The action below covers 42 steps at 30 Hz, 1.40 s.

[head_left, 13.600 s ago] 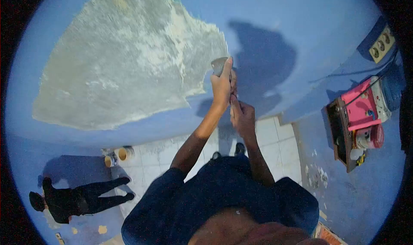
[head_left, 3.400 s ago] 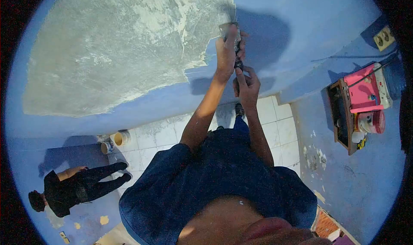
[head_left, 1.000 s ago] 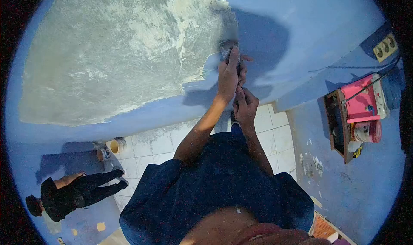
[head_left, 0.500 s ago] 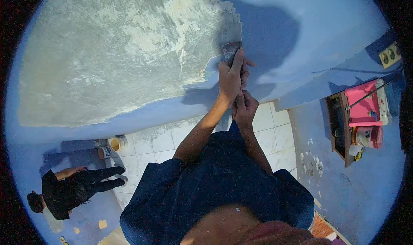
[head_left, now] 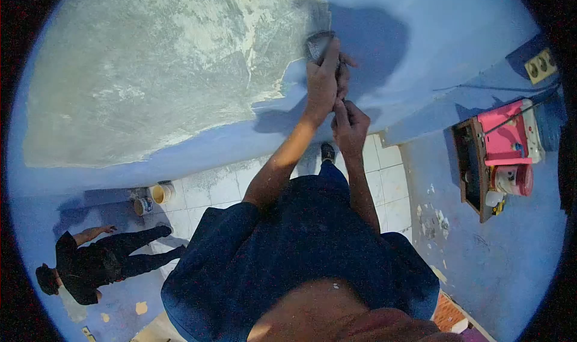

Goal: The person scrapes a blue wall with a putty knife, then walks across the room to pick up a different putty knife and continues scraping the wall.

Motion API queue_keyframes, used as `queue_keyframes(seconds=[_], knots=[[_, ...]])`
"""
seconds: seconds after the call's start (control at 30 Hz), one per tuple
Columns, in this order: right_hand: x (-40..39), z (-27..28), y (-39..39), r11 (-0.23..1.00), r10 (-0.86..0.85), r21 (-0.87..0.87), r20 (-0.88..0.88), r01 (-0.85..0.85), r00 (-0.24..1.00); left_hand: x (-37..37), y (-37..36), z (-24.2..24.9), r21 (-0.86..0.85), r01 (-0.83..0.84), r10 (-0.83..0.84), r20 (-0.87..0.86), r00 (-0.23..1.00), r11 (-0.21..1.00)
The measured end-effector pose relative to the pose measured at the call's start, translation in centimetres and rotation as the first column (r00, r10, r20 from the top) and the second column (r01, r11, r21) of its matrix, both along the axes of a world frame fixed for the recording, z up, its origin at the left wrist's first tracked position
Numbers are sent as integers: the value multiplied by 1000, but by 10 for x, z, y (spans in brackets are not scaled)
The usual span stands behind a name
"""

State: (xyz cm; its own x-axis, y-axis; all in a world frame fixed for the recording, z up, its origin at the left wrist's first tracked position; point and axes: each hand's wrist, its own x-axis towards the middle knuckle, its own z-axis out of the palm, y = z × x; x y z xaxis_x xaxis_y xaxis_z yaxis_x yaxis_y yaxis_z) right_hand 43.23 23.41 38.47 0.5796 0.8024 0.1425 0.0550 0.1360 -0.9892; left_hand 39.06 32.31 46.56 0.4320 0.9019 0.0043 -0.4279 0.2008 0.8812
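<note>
A scraper with a wide, dusty blade (head_left: 318, 43) meets the wall at the ragged border between bare grey plaster (head_left: 150, 71) and blue paint (head_left: 445, 53). My left hand (head_left: 324, 83) is closed around it just behind the blade, with one finger sticking out to the right. Below, my right hand (head_left: 351, 124) has its fingers curled at the lower end of the handle, close against my left hand. Most of the handle is hidden by my fingers.
Two buckets (head_left: 161, 192) stand on the white tiled floor (head_left: 207, 189) at left, near another person (head_left: 102, 258) in dark clothes. At right, a wooden shelf (head_left: 472, 171) holds a pink container (head_left: 503, 134) and a tub (head_left: 514, 180). A socket (head_left: 541, 67) with cable is above.
Both hands and the scraper have moved upward in view along the paint edge. The other person's legs are farther apart, and my shoe now shows below my hands.
</note>
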Motion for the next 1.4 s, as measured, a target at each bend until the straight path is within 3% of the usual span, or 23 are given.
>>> queue_keyframes(seconds=[0.1, 0.2, 0.33, 0.63, 0.73, 0.83, 0.93, 1.03, 1.13, 1.2, 1.4], knots=[[-13, -14, 1, 1000, 20, 13, -137, -18, 990, -8, 2, -9, 17, 38, -37, -63, 997, 999], [-21, -24, 4, 997, 8, 79, -96, 0, 995, -13, 3, -18, 24, 35, -31, -148, 988, 999], [-25, -16, -2, 997, 27, 79, -213, -11, 977, -13, 2, -23, 69, 43, -36, -99, 994, 997], [-33, -21, 1, 997, -4, 77, -152, 16, 988, -17, 0, -12, 67, 25, -14, -168, 986, 997], [-39, -37, 12, 975, -19, 217, -164, 55, 986, -20, 3, -14, 55, 18, -7, -197, 980, 998], [-38, -50, 18, 978, 17, 206, -232, 32, 973, -17, 5, -14, 94, -4, 25, -221, 975, 996], [-36, -49, 25, 958, -17, 281, -112, 48, 994, -14, 9, -13, 132, -20, 51, -236, 970, 991], [-34, -39, 23, 970, 25, 242, -171, 18, 985, -13, 7, -8, 108, -42, 69, -255, 965, 993], [-33, -27, 18, 984, -28, 171, -68, 39, 997, -11, 8, -1, 77, -26, 43, -226, 973, 997], [-32, -10, 14, 990, -22, 138, -124, 39, 992, -7, 8, 6, 82, -22, 32, -125, 992, 996], [-30, 6, 4, 997, -9, 71, -187, 22, 982, -13, 3, 7, 35, 35, -29, -162, 986, 999]])
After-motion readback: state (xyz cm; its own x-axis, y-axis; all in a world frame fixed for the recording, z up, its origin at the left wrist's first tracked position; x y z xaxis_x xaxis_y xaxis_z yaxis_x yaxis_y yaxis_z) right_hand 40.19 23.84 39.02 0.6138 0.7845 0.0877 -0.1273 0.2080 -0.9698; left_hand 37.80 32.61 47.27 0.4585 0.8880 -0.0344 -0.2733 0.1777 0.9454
